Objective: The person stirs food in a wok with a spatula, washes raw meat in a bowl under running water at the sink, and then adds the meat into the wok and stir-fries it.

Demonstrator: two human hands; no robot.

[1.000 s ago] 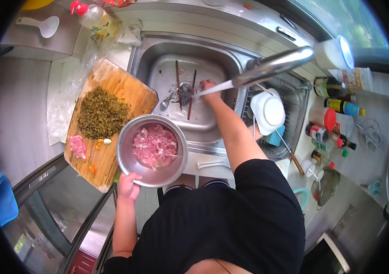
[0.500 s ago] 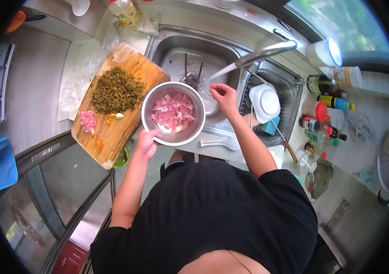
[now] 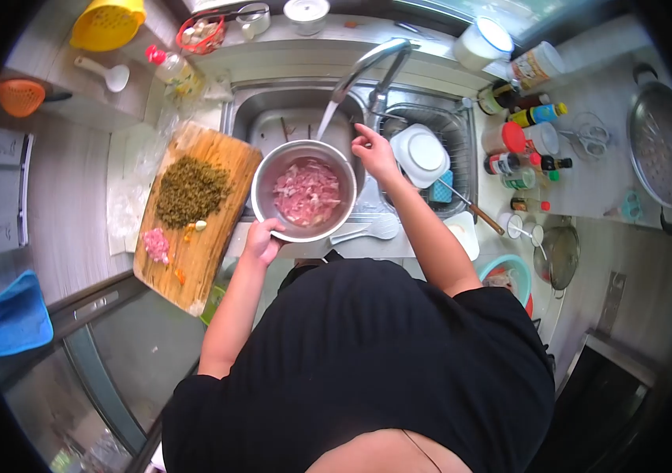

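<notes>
My left hand (image 3: 263, 240) grips the near rim of a round metal bowl (image 3: 262, 191). Sliced pink meat (image 3: 306, 191) lies inside it. The bowl hangs over the near edge of the sink (image 3: 261, 110), below the faucet (image 3: 348, 79), from which water runs down at the bowl's far rim. To the right of the bowl is my right hand (image 3: 375, 154), its fingers bent and a little apart, holding nothing. At the left, a wooden board (image 3: 229, 169) bears chopped dark greens (image 3: 191, 191), a small heap of minced meat (image 3: 156, 246) and orange bits.
Right of the sink, a white container (image 3: 420, 155) sits in a wire dish rack with a blue sponge (image 3: 441, 186). Bottles and jars (image 3: 503, 137) crowd the right counter. A white slotted spoon (image 3: 379, 229) lies at the near edge. A teal basin (image 3: 522, 272) is lower right.
The view has shifted. The bowl now reaches under the water stream, which earlier fell into the sink beyond it. More liquid shows around the meat. My left hand still holds the rim.
</notes>
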